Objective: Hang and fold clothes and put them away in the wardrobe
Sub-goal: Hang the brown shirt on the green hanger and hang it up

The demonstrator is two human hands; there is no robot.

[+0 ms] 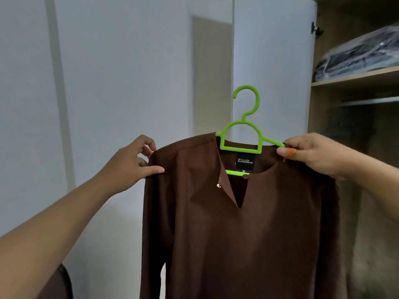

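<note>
while the left hand (133, 160) is pinching the brown shirt (237, 223) at its shoulder, the right hand (311, 154) is gripping the other shoulder w/ the green hanger (241, 139) arm. likely step: seating shirt on hanger. next: hooking onto the rail (371, 101) in the wardrobe (315, 108), beyond at right; open room below the shelf (354, 77), door edge close.

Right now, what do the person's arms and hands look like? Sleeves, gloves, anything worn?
Both forearms are bare as far as the frame shows: no sleeves, gloves, watch or rings visible. The left hand has nothing on it. The right hand has an orange-tan plaster wrapped around one fingertip.
</note>
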